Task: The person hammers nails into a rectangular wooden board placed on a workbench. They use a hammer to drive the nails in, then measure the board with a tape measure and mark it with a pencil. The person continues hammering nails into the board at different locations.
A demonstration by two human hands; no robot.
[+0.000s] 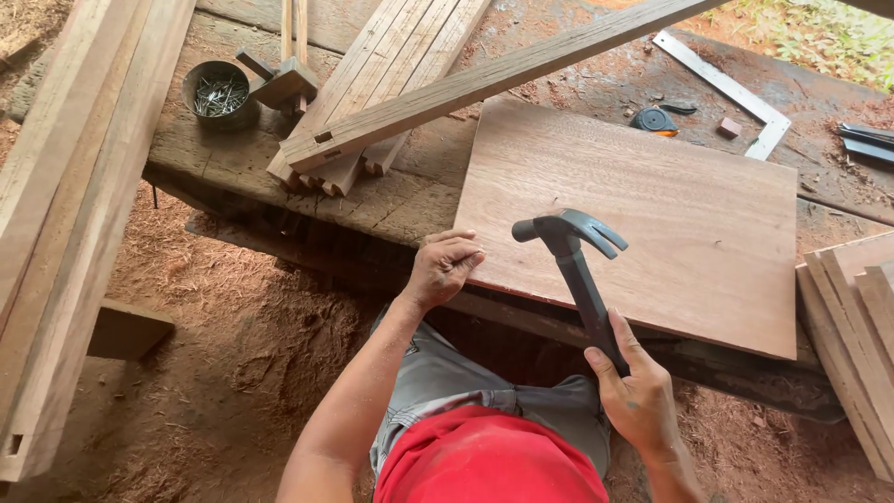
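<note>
Head view: our right hand (641,396) grips the claw hammer (577,261) raised over the brown panel (643,214); our left hand (443,265) pinches closed at the panel's near-left edge. We judge nailing barely begun. Any nail is too small to see. Farther off, tin of nails (220,93).

A weathered wooden worktop (233,154) stands outdoors in soft daylight over a floor (242,317) of reddish earth strewn with sawdust. Long timber beams (65,186) lean along the left side, and a stack of boards (857,317) sits at the right edge. Green grass (819,33) shows in the far top corner.
</note>
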